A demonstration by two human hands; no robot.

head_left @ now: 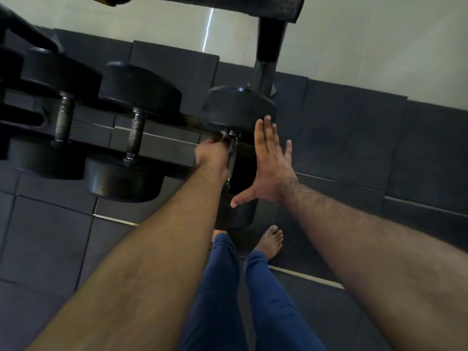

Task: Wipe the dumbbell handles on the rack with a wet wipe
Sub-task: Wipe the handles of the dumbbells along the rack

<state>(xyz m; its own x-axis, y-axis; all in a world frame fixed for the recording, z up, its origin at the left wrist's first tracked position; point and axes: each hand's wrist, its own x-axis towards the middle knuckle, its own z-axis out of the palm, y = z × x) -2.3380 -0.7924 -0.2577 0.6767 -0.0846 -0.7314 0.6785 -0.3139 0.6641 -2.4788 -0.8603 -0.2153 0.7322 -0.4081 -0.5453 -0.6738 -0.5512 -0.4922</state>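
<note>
Three black dumbbells lie across the rack [162, 148]. On the rightmost dumbbell [238, 107], my left hand [212, 154] is closed around the upper part of the steel handle [231, 162]. A small pale crumpled bit, apparently the wet wipe [224, 135], shows at its fingertips. My right hand [272, 163] is flat with its fingers spread, just right of that handle and over the dumbbell's near head [235, 214]; it holds nothing. The bare handles of the middle dumbbell [135, 133] and the left dumbbell [63, 117] lie further left.
A black padded bench on a metal post [268, 46] stands behind the rightmost dumbbell. Dark rubber floor tiles [354, 138] spread below and to the right. My bare foot [271, 240] and blue trouser legs are directly under the rack's right end.
</note>
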